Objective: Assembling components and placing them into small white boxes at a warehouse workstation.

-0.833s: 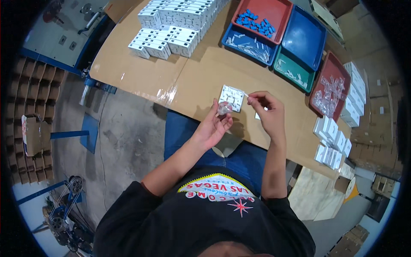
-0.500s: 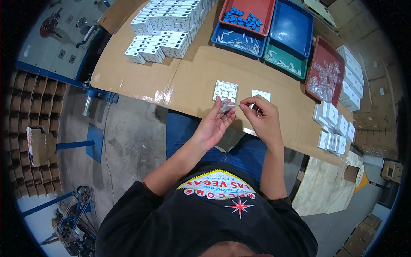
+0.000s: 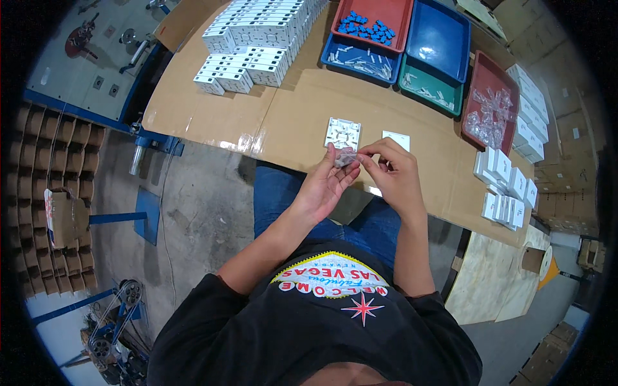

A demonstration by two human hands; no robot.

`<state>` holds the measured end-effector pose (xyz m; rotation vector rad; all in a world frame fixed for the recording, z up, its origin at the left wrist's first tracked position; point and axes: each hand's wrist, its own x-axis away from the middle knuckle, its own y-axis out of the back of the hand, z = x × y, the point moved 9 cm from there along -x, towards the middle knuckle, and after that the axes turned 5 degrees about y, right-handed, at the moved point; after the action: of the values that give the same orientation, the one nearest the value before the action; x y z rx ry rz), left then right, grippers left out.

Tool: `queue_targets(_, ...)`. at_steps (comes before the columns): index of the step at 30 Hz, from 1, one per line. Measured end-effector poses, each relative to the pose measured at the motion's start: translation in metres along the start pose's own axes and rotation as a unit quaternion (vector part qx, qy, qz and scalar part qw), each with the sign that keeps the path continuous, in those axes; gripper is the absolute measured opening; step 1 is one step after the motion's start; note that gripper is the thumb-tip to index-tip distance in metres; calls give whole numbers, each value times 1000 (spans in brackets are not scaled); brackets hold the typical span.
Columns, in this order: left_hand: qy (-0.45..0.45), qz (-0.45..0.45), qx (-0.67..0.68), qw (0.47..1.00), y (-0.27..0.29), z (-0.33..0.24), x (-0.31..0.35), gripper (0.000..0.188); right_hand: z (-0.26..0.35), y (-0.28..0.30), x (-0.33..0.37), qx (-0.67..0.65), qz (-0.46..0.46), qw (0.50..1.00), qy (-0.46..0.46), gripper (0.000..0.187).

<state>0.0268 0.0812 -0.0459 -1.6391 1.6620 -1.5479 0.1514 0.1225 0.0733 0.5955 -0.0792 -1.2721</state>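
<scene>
Over the table's near edge, a small clear plastic bag (image 3: 346, 157) is held between the thumb and fingers of my left hand (image 3: 322, 190). My right hand (image 3: 398, 177) pinches at the bag's right end; its fingertips hide what lies between them. Just beyond the bag lies a white square plate (image 3: 342, 133) with moulded parts on its face. A plain white square piece (image 3: 396, 140) rests to its right, partly covered by my right hand.
White boxy units (image 3: 257, 38) are stacked at the far left. Trays stand at the back: a red tray (image 3: 403, 45) of blue parts, a blue tray (image 3: 329, 63) and a green tray (image 3: 412, 90) of small pieces, and a dark red tray (image 3: 477, 61) of clear bags. White boxes (image 3: 513, 186) line the right.
My right fingers have moved in against the bag, and the thin white piece that showed between them and the bag is no longer visible. The whole view has shifted slightly.
</scene>
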Motion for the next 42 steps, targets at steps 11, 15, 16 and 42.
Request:
queue_targets(11,-28,30,-136,990,-15,-7,11,36,-15,4,1,-60,-45,996,-52,12)
queue_targets(15,-79,-6,-235,969,-16,-14,12,36,-27,1,3,-84,-36,994,-59,12)
queue_targets(16,-78,-7,-235,969,-15,-14,12,36,-28,1,4,-82,-34,994,-56,13)
queue_targets(42,-234,-34,-339,911,-8,-44,14,13,-17,-10,4,-96,72,993,-11,14)
